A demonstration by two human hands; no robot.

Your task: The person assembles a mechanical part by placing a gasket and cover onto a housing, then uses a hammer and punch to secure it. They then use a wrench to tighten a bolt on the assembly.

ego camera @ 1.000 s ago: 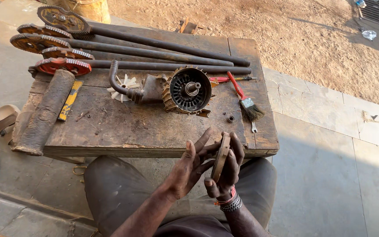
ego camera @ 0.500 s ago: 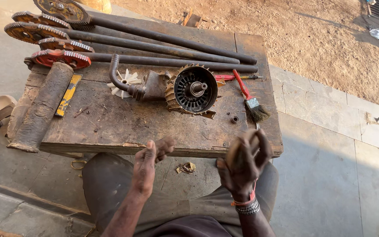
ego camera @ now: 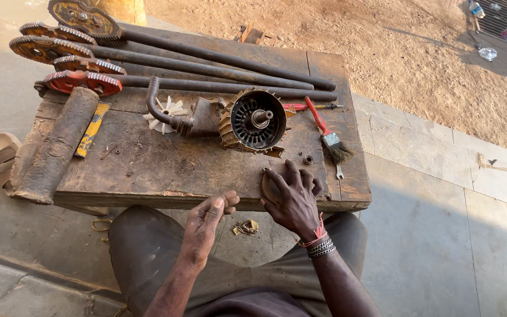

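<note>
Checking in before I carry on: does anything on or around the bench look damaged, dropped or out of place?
A small tangle of brass-coloured scrap lies on the ground below the bench edge, between the knees. The motor housing lies on its side with bent, ragged fins at its lower rim. Nothing else stands out.

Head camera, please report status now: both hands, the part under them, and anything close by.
Right hand flat on a round disc at bench edge. Left hand empty, fingertips at edge. Motor housing and brush just behind, not touching.
</note>
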